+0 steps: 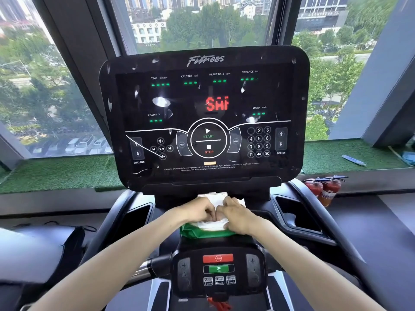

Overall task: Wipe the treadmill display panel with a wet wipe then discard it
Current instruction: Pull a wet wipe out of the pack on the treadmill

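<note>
Down on the ledge just below the glossy black treadmill display panel (280, 104) lies a green soft plastic wipe pack (205, 232), and both of my hands are on top of it. Its white flip lid (213, 195) stands open at the far end, touching the base of the panel. My left hand (197, 209) has its fingers curled down and pinches the white wet wipe (211, 225) at the pack's opening. My right hand (235, 215) meets it knuckle to knuckle, fingers curled the same way onto that wipe, with the thumb against its near right edge. How much of the wipe is out of the pack I cannot tell, since my fingers cover the opening.

The panel is lit, with red letters in its centre and green dashes under the headings, and pale smears and specks are scattered across its glass. Nearer to me sits a small black control pad (219, 288) with a red stop button and a green go button. Two red fire extinguishers (323, 189) stand on the floor to the right, beneath the green artificial-turf windowsill (332, 156).
</note>
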Tool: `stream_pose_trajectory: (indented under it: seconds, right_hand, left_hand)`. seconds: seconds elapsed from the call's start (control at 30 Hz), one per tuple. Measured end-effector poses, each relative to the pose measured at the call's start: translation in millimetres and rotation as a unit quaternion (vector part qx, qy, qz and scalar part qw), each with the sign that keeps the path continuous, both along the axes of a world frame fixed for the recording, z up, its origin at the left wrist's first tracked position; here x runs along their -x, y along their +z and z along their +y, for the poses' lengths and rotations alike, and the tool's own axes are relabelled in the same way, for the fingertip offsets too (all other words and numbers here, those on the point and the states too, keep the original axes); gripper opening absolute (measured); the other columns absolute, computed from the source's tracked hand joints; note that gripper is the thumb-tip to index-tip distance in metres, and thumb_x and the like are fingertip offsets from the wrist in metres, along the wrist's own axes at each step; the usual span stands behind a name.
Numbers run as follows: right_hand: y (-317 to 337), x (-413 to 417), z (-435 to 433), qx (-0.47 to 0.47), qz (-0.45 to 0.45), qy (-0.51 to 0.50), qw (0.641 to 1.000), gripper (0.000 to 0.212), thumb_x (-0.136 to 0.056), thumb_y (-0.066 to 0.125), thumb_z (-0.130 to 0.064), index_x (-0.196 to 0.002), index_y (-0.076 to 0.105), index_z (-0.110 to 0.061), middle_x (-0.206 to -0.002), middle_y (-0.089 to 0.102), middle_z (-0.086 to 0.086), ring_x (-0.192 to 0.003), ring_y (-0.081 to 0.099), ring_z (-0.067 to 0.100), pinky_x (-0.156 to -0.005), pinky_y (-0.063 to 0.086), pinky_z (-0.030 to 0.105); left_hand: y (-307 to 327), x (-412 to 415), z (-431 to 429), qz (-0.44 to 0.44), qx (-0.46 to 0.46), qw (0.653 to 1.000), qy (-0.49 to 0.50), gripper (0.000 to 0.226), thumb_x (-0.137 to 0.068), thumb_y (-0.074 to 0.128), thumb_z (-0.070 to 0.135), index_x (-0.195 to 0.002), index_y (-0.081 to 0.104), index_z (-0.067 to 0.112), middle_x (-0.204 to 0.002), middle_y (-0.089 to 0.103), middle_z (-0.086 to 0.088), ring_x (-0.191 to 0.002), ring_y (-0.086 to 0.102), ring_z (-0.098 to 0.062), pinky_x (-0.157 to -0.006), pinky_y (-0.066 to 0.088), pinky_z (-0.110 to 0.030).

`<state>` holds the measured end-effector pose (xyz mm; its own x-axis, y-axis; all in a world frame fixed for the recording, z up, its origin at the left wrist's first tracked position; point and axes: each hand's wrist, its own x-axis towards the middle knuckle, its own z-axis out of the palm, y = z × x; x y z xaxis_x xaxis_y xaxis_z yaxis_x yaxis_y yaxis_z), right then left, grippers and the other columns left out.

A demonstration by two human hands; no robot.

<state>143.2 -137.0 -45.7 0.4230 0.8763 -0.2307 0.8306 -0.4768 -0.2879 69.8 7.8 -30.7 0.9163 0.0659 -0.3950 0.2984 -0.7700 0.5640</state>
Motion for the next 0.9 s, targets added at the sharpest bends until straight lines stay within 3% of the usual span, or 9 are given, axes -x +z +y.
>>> stream_pose_trajectory:
  seconds: [0.13,0.23,0.33,0.47,0.63,0.9]
  right_hand:
    - [1,0,0,-0.012,0.000,0.004,1.000,0.029,-0.078,0.061,-0.007,-0.106,0.054,-0.012,-0.106,0.030,0.004,-0.109,0.035,0.024,-0.092,0.038,0.035]
    - [2,-1,-2,-0.028,0.006,0.003,1.000,0.027,-0.079,0.059,-0.007,-0.105,0.056,-0.012,-0.102,0.026,0.001,-0.110,0.034,0.024,-0.094,0.038,0.036]
    - [3,-1,-5,-0.041,0.018,0.004,0.999,0.023,-0.080,0.061,-0.008,-0.103,0.058,-0.013,-0.104,0.028,0.003,-0.109,0.034,0.023,-0.095,0.038,0.035]
    - [3,0,-10,-0.058,0.025,-0.005,0.998,0.024,-0.080,0.067,-0.013,-0.103,0.062,-0.014,-0.114,0.037,0.008,-0.110,0.035,0.022,-0.096,0.039,0.036]
    - [3,-10,-19,-0.081,0.043,-0.045,0.995,0.024,-0.081,0.063,-0.008,-0.104,0.064,-0.012,-0.116,0.044,0.009,-0.115,0.041,0.024,-0.096,0.040,0.037]
    - [2,-12,-17,-0.066,0.061,-0.050,0.995,0.025,-0.082,0.065,-0.015,-0.107,0.062,-0.014,-0.115,0.044,0.008,-0.116,0.041,0.023,-0.099,0.038,0.036]
  left_hand:
    - [-3,0,0,0.001,0.029,0.999,0.022,0.012,-0.085,0.062,0.005,-0.092,0.072,0.007,-0.063,0.056,0.011,-0.051,0.044,0.000,-0.043,0.036,-0.012]
    - [-2,-5,-3,-0.007,-0.010,1.000,-0.006,0.013,-0.083,0.060,0.007,-0.073,0.067,0.012,-0.058,0.051,0.005,-0.052,0.042,-0.007,-0.047,0.036,-0.017]
    - [4,-13,-7,0.046,-0.059,0.995,-0.068,0.025,-0.080,0.055,0.005,-0.059,0.052,0.020,-0.058,0.046,0.005,-0.054,0.041,-0.010,-0.051,0.036,-0.024]
    - [15,-23,-13,0.099,-0.090,0.982,-0.131,0.032,-0.078,0.050,-0.001,-0.055,0.043,0.020,-0.053,0.038,0.006,-0.048,0.034,-0.009,-0.048,0.032,-0.023]
    - [8,-26,-19,0.094,-0.199,0.959,-0.179,0.030,-0.070,0.048,-0.004,-0.049,0.040,0.016,-0.049,0.036,0.002,-0.050,0.035,-0.017,-0.051,0.031,-0.029]
    - [14,-27,-14,0.098,-0.185,0.958,-0.197,0.025,-0.072,0.050,0.000,-0.055,0.047,0.018,-0.052,0.045,0.005,-0.053,0.043,-0.015,-0.055,0.040,-0.033]
